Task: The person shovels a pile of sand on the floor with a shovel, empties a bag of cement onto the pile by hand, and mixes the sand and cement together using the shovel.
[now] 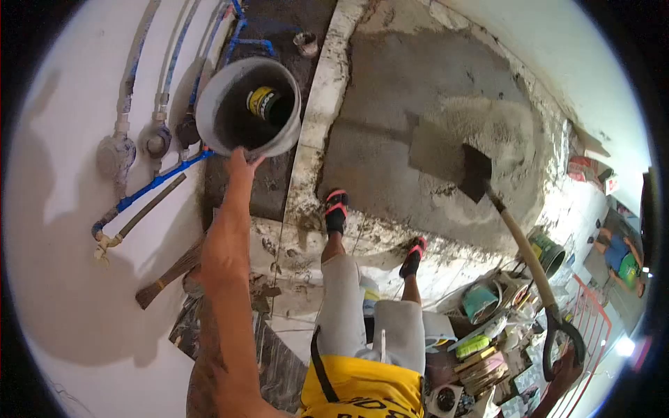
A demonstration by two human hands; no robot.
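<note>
My left hand (244, 164) grips the near rim of a grey bucket (287, 143), which is tilted so its inside shows. A yellow-labelled can (263, 102) lies in the bucket. At the lower right, my right hand (566, 369) is closed round the black handle of a shovel (519, 237). The shovel's dark blade rests on wet grey mortar (390, 90) spread over the floor, near a paler, rougher patch of it.
Pipes and water meters (117, 155) line the left wall. A broom (171, 273) leans below them. A small pot (305, 44) stands beyond the bucket. Tools and containers clutter the lower right, near a dark bucket (547, 252) and red railing (592, 299). Another person (617, 254) is far right.
</note>
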